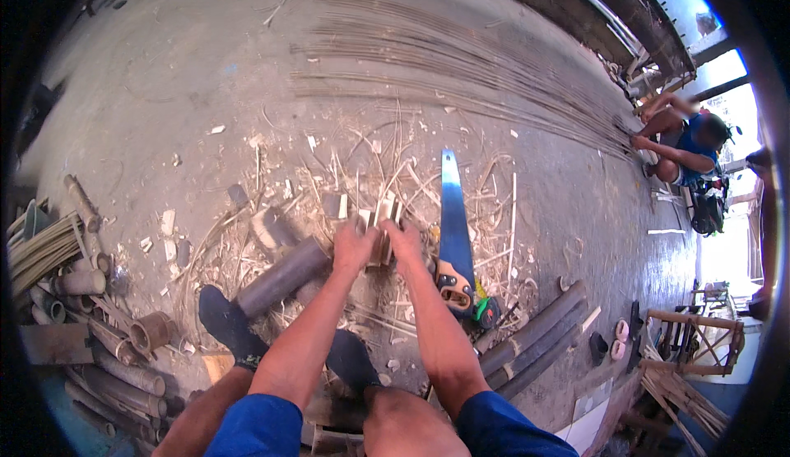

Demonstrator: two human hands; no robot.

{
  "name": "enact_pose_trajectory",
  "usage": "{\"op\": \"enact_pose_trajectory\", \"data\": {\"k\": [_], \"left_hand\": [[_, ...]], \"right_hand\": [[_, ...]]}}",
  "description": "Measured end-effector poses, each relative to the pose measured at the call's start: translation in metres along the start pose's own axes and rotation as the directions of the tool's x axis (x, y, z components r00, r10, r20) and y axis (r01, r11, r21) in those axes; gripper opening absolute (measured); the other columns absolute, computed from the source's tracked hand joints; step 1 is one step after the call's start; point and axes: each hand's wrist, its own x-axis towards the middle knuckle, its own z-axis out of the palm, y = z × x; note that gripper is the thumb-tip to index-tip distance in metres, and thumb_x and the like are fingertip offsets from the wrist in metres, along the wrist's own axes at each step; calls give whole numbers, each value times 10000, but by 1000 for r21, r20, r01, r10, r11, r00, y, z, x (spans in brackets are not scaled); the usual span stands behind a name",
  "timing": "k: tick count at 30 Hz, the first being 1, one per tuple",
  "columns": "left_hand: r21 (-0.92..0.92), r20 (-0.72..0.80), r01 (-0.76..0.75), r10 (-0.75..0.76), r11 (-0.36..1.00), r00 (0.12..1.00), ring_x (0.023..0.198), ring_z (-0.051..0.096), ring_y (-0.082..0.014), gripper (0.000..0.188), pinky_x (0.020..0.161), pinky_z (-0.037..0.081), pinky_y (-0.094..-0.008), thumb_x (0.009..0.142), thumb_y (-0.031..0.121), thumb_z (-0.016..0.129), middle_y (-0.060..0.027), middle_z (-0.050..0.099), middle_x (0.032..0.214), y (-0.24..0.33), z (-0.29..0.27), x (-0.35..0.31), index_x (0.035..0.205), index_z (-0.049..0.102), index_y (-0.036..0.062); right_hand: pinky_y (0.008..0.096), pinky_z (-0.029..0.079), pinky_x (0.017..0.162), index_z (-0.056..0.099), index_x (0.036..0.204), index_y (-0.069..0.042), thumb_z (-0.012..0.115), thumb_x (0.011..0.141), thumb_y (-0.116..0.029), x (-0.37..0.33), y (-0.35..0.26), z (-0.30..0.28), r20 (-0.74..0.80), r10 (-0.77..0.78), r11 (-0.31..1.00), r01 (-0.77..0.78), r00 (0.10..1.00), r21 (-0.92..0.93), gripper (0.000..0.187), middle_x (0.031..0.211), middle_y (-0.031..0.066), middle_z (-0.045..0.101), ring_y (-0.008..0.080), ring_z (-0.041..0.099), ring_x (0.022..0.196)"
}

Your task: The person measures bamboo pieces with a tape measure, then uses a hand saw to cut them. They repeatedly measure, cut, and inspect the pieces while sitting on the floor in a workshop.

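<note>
In front of my feet, my left hand (354, 245) and my right hand (402, 243) are close together. Both are closed around short split bamboo pieces (380, 249) that stand roughly upright between them. A dark bamboo tube (284, 276) lies on the floor just left of my left forearm. To the right of my right hand rests a handsaw (455, 226) with a blue blade and a wooden handle. Beside its handle is a green and black tape measure (486, 312). My fingertips are partly hidden by the pieces.
Bamboo shavings (494, 247) and offcuts litter the floor around me. Cut bamboo tubes (123, 375) are piled at left; longer bamboo poles (539, 329) lie at right. Long thin strips (428, 53) stretch across the floor toward a crouching person (683, 148) in blue.
</note>
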Motion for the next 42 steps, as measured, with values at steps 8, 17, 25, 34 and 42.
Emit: {"op": "enact_pose_trajectory", "data": {"k": [8,17,25,34,42], "left_hand": [[-391,123,230,-197,891,973,1141,616,-309,642,988,470,-395,883,303,663,-249,642,1250,-9,3,1,1379,511,-75],[-198,83,-57,75,979,994,938,683,-329,463,844,540,-411,877,305,696,-207,695,1005,5,-16,-84,1234,669,11],[-231,405,-134,221,964,887,957,689,-236,414,864,545,-356,941,306,705,-154,720,1089,10,13,-159,1247,697,27],[-169,540,102,5,980,842,920,672,-170,490,893,526,-323,985,423,662,-96,746,1052,-2,-22,-159,1259,701,18],[-623,-201,-195,86,758,976,840,588,-90,402,757,490,-251,1013,277,660,-23,677,963,55,-87,-88,1281,647,-22]], "right_hand": [[394,509,862,602,1276,-32,789,873,-258,-17,-10,13,45,-52,998,54,998,-25,499,1145,129,681,224,644,994],[388,540,885,581,1297,-64,662,978,-128,-96,37,-23,171,129,819,-202,977,537,335,1199,80,665,212,655,1051],[434,554,939,521,1376,-61,580,1023,-247,-180,80,-109,229,79,663,-223,970,714,403,1205,116,655,272,669,1072],[481,533,1005,485,1446,-70,555,1017,-437,-202,116,-126,215,209,620,-299,954,726,569,1317,151,608,302,622,1170],[525,267,1235,96,1645,-131,605,976,-563,53,-338,2,93,-441,449,130,893,884,946,1701,225,82,450,229,1528]]}}
